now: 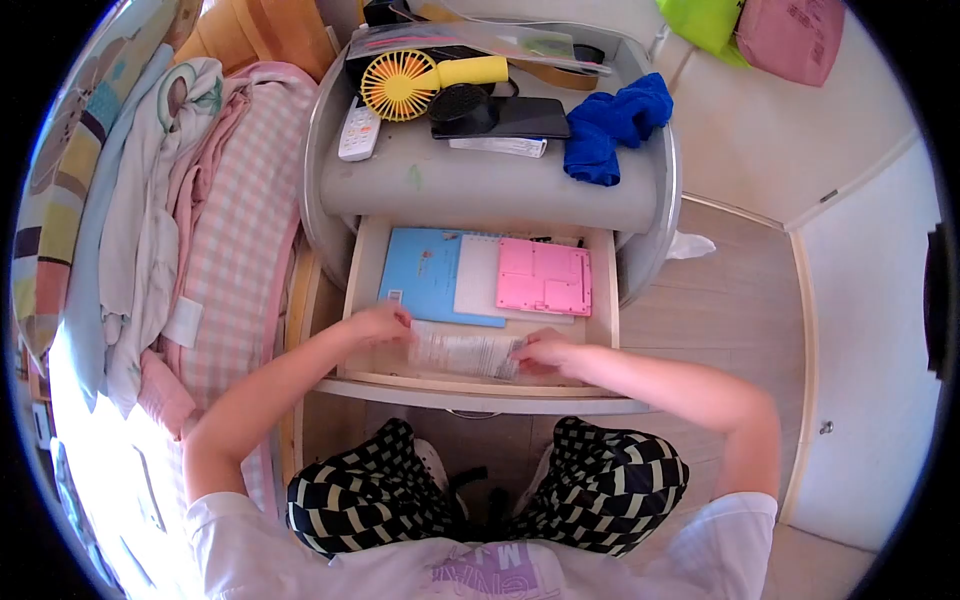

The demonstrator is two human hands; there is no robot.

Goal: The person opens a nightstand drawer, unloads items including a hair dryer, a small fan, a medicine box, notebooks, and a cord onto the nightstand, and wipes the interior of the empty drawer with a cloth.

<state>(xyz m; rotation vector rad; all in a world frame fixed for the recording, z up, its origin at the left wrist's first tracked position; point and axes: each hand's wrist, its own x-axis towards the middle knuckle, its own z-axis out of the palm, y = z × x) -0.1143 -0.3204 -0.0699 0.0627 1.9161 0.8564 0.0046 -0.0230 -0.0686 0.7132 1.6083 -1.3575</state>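
Left hand (380, 325) curled (elbow (213, 435) bent).

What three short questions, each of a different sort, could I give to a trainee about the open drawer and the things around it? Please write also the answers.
1. True or false: the left hand and the right hand are at opposite ends of the printed sheet.

2. Which thing lies partly over the white notebook in the drawer?
a) the remote control
b) the pink case
c) the blue cloth

3. Fill in one word, as the picture shows it: on the grey cabinet, the yellow fan lies to the ____ of the blue cloth.

Key: 1. True; 2. b; 3. left
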